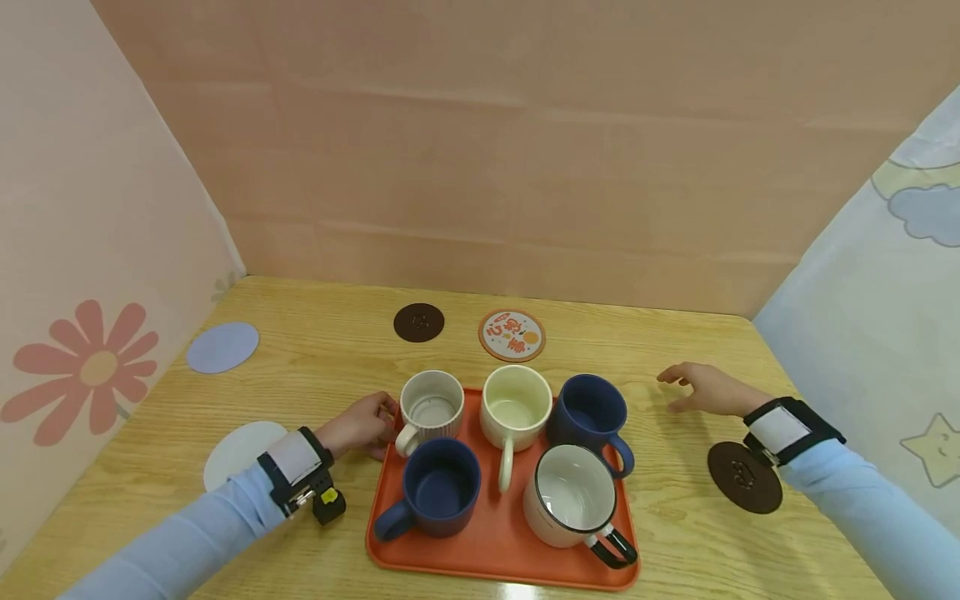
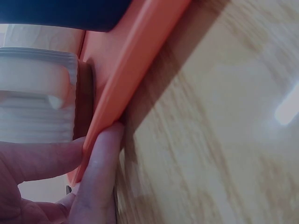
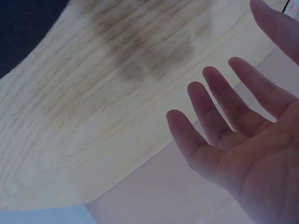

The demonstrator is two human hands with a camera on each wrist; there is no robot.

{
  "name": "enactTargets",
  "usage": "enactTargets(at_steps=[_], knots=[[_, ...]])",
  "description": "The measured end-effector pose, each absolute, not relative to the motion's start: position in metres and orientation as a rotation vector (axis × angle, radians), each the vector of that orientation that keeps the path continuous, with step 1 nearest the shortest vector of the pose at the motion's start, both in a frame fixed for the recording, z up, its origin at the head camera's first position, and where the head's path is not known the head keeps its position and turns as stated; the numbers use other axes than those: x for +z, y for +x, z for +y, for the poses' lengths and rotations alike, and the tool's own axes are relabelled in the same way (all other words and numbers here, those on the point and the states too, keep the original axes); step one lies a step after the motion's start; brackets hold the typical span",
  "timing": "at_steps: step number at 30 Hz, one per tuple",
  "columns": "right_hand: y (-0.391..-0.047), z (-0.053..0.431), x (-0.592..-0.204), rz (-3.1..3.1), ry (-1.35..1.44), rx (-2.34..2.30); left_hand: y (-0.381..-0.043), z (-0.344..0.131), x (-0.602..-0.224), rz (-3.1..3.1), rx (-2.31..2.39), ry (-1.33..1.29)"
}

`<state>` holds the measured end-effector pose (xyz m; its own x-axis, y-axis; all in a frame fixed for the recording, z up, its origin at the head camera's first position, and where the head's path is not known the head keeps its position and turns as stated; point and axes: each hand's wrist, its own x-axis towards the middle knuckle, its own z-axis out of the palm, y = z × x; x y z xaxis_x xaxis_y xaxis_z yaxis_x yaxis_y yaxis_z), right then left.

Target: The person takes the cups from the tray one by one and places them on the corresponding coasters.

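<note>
An orange tray [image 1: 495,542] lies on the wooden table with several mugs on it. My left hand [image 1: 366,427] pinches the tray's left rim between thumb and fingers; the left wrist view shows the edge [image 2: 117,88] between them. Closest to that hand is a ribbed white mug [image 1: 432,400]. A cream mug [image 1: 516,404] and a dark blue mug [image 1: 589,408] complete the back row. In front stand another blue mug [image 1: 441,487] and a white mug with a black rim [image 1: 573,492]. My right hand [image 1: 708,389] hovers right of the tray, holding nothing, fingers apart.
Round coasters lie about the table: a brown one [image 1: 418,322] and a patterned one [image 1: 512,335] behind the tray, a lilac one [image 1: 222,347] and a white one [image 1: 240,450] at left, another brown one [image 1: 744,477] by the right wrist. Paper-covered walls [image 1: 495,167] enclose the table.
</note>
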<state>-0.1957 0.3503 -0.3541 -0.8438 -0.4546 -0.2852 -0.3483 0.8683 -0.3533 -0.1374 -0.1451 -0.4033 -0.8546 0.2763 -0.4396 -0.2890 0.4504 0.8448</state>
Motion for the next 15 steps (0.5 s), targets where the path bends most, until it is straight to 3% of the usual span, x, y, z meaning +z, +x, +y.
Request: enactTargets(at_steps=[15], knots=[[-0.175,0.365,-0.353,2.700,-0.587,-0.420,-0.139,-0.145,-0.407,2.186,1.419,-0.021]])
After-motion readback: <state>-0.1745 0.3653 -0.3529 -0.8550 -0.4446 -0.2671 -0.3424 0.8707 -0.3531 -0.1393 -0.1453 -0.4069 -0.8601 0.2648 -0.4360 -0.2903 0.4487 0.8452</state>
